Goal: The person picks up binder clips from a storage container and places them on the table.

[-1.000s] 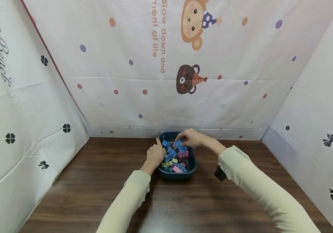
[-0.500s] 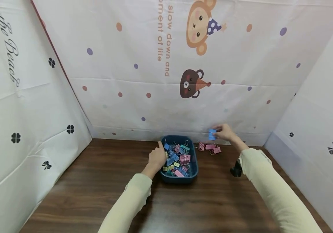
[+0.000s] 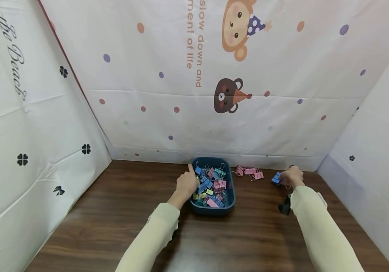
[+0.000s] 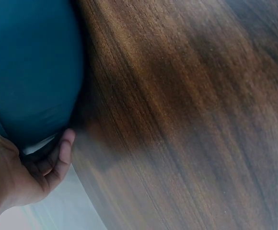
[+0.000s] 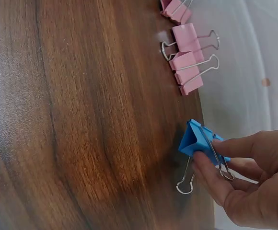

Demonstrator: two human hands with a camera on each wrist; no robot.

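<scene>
At the table's right rear, my right hand (image 3: 291, 176) pinches a blue binder clip (image 5: 195, 139) between thumb and fingers. More blue shows behind that clip, partly hidden by the fingers; whether it is a second clip I cannot tell. Several pink binder clips (image 3: 250, 171) lie in a row to the left of this hand, near the back wall. My left hand (image 3: 186, 184) grips the left side of a dark blue plastic basket (image 3: 211, 211), thumb along the rim and fingers curled against the outer wall. Mixed blue, pink, yellow and green binder clips (image 3: 212, 203) fill the basket.
A printed white cloth (image 3: 147, 124) rises right behind the table's back edge, with more cloth at both sides. The brown wooden table (image 3: 119, 211) extends left of the basket and in front of it. Something black (image 3: 285, 206) sits under my right wrist.
My right hand has lifted blue clip material out of the basket, carried it right past the pink clips and lowered it to the table. The left hand keeps its place at the basket.
</scene>
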